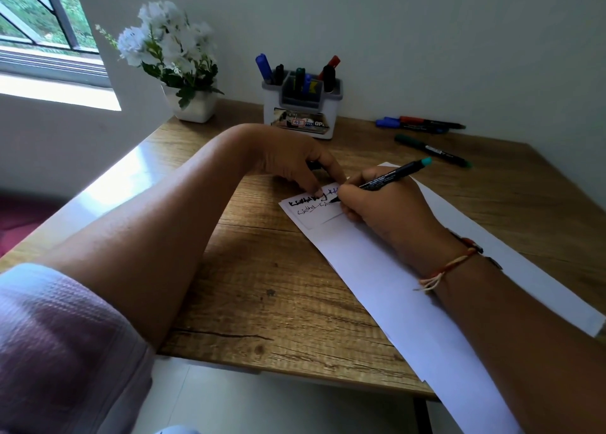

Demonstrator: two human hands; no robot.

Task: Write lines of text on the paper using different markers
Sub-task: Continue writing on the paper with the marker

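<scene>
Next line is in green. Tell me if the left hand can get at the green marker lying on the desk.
Probably not. The left hand pins the paper, and the green marker lies beyond the right hand and the teal-ended marker it holds, so it would have to cross over them.

Your left arm comes in from lower left: bare forearm, sleeve [59, 335] ending near the elbow. Left grip [288, 158] is palm down with fingers bent, and the fingertips [318, 192] press on the paper [377, 263]. Can't tell if it holds anything underneath. Right forearm comes in from lower right over the paper, thread band [449, 265] on the wrist. Right grip [387, 204] pinches a marker [390, 174] in a writing hold, tip on the paper, tail end angled up and away.
</scene>
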